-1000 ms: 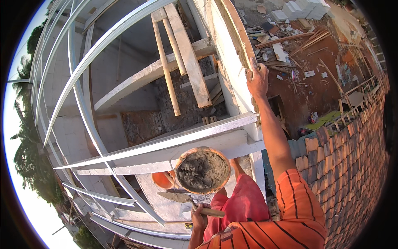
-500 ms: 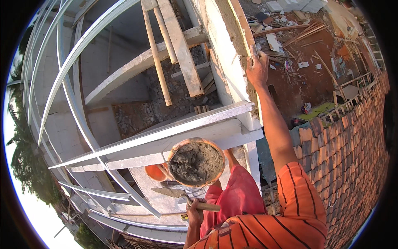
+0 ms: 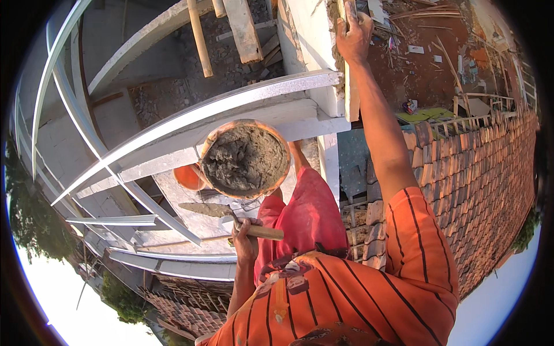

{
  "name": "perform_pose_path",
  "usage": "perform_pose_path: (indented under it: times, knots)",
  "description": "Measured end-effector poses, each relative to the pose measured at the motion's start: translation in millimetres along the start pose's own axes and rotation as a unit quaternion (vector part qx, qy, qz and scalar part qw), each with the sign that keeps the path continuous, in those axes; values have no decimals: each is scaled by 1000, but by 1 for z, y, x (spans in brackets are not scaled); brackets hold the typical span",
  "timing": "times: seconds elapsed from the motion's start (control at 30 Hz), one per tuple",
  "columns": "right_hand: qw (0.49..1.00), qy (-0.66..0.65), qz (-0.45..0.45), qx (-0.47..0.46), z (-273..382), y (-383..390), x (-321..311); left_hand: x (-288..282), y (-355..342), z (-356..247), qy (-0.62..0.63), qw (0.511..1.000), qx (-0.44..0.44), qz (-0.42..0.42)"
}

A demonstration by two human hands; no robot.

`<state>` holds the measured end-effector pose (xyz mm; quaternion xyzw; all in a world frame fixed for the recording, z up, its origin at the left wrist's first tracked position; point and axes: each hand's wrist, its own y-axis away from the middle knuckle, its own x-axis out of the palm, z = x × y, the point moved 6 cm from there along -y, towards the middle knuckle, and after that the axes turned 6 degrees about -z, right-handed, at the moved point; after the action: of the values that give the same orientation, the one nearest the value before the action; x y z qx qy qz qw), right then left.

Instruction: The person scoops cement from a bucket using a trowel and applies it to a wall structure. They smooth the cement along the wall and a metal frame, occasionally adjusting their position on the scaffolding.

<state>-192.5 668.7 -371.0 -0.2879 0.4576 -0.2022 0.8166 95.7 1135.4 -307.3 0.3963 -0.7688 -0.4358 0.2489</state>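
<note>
My left hand (image 3: pixel 246 239) is closed around the wooden handle of a trowel (image 3: pixel 209 209), its mortar-smeared blade pointing left. Just beyond the blade, a round bucket (image 3: pixel 206 151) holds wet grey mortar (image 3: pixel 245 158) with a rough surface. My right arm reaches far forward to the top of a white block wall (image 3: pixel 311 43). There my right hand (image 3: pixel 354 39) grips a long wooden board (image 3: pixel 352 95) lying along the wall's outer side, one finger stretched along it. The fingers' undersides are hidden.
A pale beam (image 3: pixel 231 109) crosses in front of the bucket. Metal roof trusses (image 3: pixel 75 109) curve at the left. An orange bucket (image 3: pixel 189 177) stands beside the mortar. Clay roof tiles (image 3: pixel 473 173) slope away at right; debris-strewn ground (image 3: pixel 430 63) lies below, with planks (image 3: pixel 242 32) overhead of rubble.
The view has shifted, so the scene sits higher and further left. More of the board's near end shows under my right hand. My left hand keeps hold of the trowel.
</note>
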Motion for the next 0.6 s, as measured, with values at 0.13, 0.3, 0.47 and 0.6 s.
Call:
perform_pose_path:
  times: [0.13, 0.3, 0.47, 0.6]
  knots:
    - [997, 38, 39, 46, 8, 38, -31, 3, 5, 1, -32, 999, -3, -2]
    - [987, 79, 85, 109, -8, 19, -16, 4, 7, 6, -47, 999, -14, -4]
    - [999, 21, 34, 20, -13, 19, -7, -8, 7, 18, -42, 999, -8, -17]
    - [997, -16, 46, 63, 9, 40, -21, -9, 7, 23, -17, 1000, -9, -12]
